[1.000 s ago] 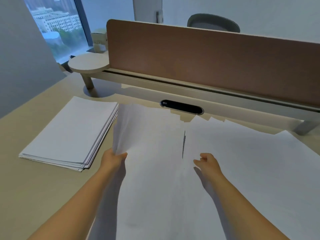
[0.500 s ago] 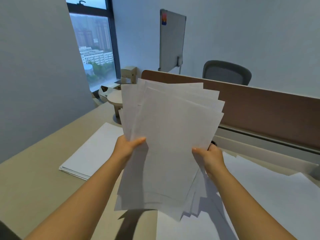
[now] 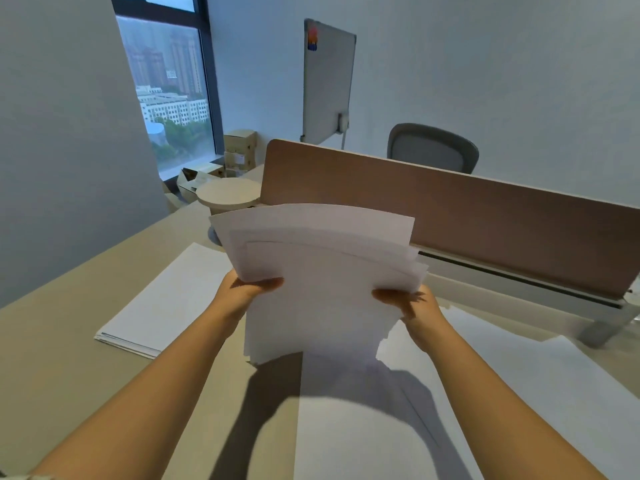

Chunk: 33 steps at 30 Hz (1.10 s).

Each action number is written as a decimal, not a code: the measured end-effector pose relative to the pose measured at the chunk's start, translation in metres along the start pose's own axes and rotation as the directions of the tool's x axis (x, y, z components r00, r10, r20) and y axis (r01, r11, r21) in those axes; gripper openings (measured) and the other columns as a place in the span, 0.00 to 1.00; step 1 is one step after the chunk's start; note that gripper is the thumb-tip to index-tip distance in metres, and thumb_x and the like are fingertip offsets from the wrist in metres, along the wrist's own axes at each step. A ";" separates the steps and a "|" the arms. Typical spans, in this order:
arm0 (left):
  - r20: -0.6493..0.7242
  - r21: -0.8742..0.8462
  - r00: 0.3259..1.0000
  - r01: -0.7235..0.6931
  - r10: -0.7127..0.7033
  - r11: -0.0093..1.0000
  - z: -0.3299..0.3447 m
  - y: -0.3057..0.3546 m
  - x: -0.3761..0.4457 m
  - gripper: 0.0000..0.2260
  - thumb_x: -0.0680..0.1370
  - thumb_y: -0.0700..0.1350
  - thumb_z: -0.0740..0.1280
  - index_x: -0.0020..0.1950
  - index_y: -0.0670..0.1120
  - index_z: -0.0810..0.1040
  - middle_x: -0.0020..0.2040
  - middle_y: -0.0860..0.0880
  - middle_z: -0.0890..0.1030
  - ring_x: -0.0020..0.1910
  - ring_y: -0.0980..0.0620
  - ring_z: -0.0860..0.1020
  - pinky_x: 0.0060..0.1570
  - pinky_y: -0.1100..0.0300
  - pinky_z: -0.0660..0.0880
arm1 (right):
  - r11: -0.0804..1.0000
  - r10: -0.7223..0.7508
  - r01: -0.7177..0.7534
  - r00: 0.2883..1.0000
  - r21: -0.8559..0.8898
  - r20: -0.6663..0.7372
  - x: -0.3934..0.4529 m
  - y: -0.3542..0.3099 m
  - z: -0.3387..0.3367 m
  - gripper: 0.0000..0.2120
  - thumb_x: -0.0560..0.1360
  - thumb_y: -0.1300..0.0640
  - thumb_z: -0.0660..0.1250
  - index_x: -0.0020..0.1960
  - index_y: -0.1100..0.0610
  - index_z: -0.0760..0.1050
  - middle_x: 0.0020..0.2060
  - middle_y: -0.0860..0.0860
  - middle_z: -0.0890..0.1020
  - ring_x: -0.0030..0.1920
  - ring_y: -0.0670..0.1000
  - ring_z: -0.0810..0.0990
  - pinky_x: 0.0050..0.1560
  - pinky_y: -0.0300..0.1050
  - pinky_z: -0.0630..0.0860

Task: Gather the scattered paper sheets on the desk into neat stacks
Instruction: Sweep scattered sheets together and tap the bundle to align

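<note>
Forearms reach in from the bottom corners, bare, rising toward the middle of the view; under and between them the beige desk (image 3: 52,358) carries loose white sheets (image 3: 485,393) that spread flat over its right half, overlapping one another, with the shadow of the raised paper falling across their near part; above these, lifted clear of the desk, a bundle of paper (image 3: 322,289) is held upright and slightly fanned, its top edges stepped and uneven, its lower edge hanging just over the loose sheets; the left hand (image 3: 246,292) grips the bundle's left edge, thumb laid across the front face and the other fingers hidden behind the paper; the right hand (image 3: 412,303) grips the right edge in the same way, thumb on the front, fingers curled behind; to the left of the bundle, flat on the desk and apart from the loose sheets, lies a squared stack of paper (image 3: 166,299), its edges fairly even; beyond it a small round shelf (image 3: 227,195) stands at the end of a brown divider panel (image 3: 450,216) that runs along the desk's far side; behind the panel shows the grey back of an office chair (image 3: 433,147), a whiteboard (image 3: 327,81) on a stand, cardboard boxes (image 3: 239,150) by the wall, and a window (image 3: 169,91) looking out on tall buildings.
</note>
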<state>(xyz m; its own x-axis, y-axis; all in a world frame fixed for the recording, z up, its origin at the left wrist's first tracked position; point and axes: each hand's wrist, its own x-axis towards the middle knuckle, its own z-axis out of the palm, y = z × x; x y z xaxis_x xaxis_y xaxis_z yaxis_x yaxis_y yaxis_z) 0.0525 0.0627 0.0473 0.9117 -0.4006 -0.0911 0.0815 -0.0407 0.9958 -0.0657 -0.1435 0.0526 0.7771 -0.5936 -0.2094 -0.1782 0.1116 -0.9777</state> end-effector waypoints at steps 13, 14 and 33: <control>0.117 0.004 0.993 0.004 -0.004 1.000 -0.002 0.011 0.030 0.32 0.58 0.44 0.76 0.62 0.43 0.74 0.54 0.45 0.80 0.56 0.43 0.77 0.58 0.48 0.74 | 0.992 -0.106 0.108 0.994 0.065 -0.039 0.022 -0.014 0.011 0.22 0.68 0.69 0.70 0.61 0.65 0.73 0.51 0.56 0.78 0.55 0.59 0.76 0.57 0.51 0.74; 0.114 -0.016 0.993 -0.005 0.006 1.000 -0.004 0.014 0.033 0.29 0.61 0.42 0.77 0.61 0.43 0.74 0.51 0.47 0.80 0.55 0.43 0.77 0.56 0.49 0.74 | 0.992 -0.111 0.113 0.993 0.053 -0.036 0.023 -0.018 0.011 0.21 0.68 0.69 0.70 0.61 0.65 0.73 0.51 0.57 0.79 0.54 0.59 0.77 0.57 0.52 0.74; 0.110 -0.083 0.990 -0.073 0.082 0.994 -0.014 0.036 0.071 0.13 0.73 0.35 0.67 0.55 0.46 0.72 0.43 0.51 0.77 0.43 0.54 0.76 0.47 0.57 0.76 | 0.994 -0.105 0.104 0.994 -0.030 -0.032 0.037 -0.034 0.025 0.14 0.69 0.67 0.69 0.54 0.60 0.76 0.50 0.56 0.80 0.52 0.58 0.78 0.55 0.53 0.76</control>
<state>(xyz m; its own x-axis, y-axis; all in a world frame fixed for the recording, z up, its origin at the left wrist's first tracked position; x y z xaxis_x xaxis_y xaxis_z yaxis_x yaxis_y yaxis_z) 0.1256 0.0454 0.0772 0.8654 -0.5010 -0.0085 0.0476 0.0652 0.9967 -0.0158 -0.1488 0.0776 0.7715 -0.6276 -0.1045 -0.1142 0.0249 -0.9931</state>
